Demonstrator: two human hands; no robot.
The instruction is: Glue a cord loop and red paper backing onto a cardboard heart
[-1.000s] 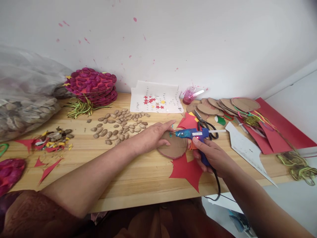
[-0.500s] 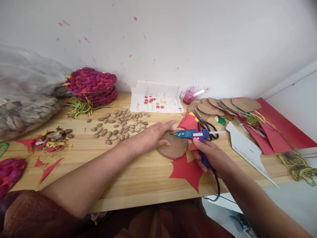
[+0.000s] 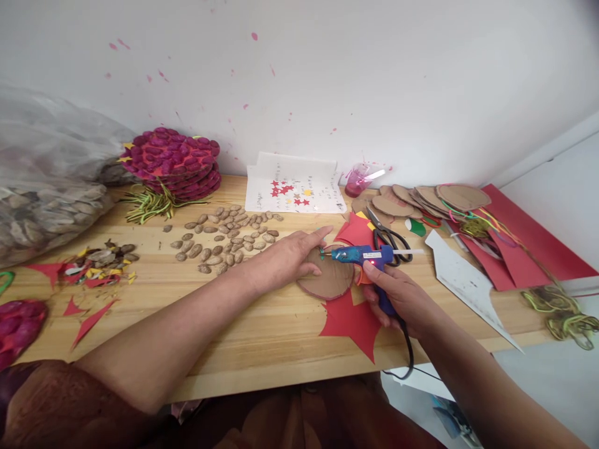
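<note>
My right hand (image 3: pixel 397 299) grips a blue hot glue gun (image 3: pixel 362 254), index finger on the trigger, its red light on. The nozzle points left at a green loop (image 3: pixel 322 252) lying at the top edge of a brown cardboard disc (image 3: pixel 327 280). My left hand (image 3: pixel 290 255) lies flat with fingers stretched out, pressing on the disc's left side beside the nozzle. Under the disc sits a red paper star shape (image 3: pixel 353 321).
Loose seeds (image 3: pixel 224 234) are scattered on the wooden table (image 3: pixel 262 337). Black scissors (image 3: pixel 388 234), more cardboard discs (image 3: pixel 435 198), red paper (image 3: pixel 528 249), coloured loops (image 3: pixel 561 315), a stack of purple seed-covered discs (image 3: pixel 173 162), a printed sheet (image 3: pixel 294 187) and a plastic bag (image 3: pixel 42 181) surround the work.
The glue gun has shifted slightly left, its nozzle closer to the green loop. My left hand stays on the disc.
</note>
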